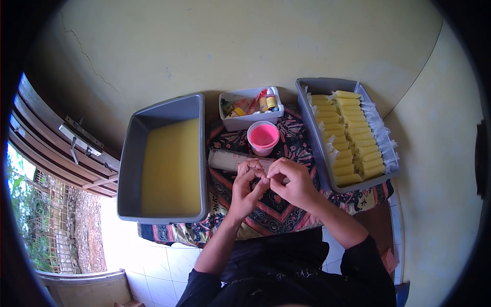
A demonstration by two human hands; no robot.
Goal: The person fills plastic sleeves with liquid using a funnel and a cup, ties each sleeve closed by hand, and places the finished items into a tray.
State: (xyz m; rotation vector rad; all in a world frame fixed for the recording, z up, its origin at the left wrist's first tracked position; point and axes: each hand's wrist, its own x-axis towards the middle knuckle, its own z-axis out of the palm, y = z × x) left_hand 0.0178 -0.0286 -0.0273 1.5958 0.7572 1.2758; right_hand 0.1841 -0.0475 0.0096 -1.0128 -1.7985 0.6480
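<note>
Fingertips together, my left hand (247, 188) and my right hand (292, 183) meet over the front of the cloth-covered table. Both are closed in a pinch; whatever lies between the fingers is too small to make out. Just behind them is a flat clear plastic packet (225, 159), partly hidden by my hands. A white tub with a pink inside (264, 136) stands beyond the packet.
On the left, a large grey bin (201, 153) holds yellow liquid. A similar grey bin (316, 138) on the right contains rows of filled yellow plastic pouches (353, 128). Small bottles sit in a white box (250, 122) at the back. A patterned cloth (276, 204) covers the table.
</note>
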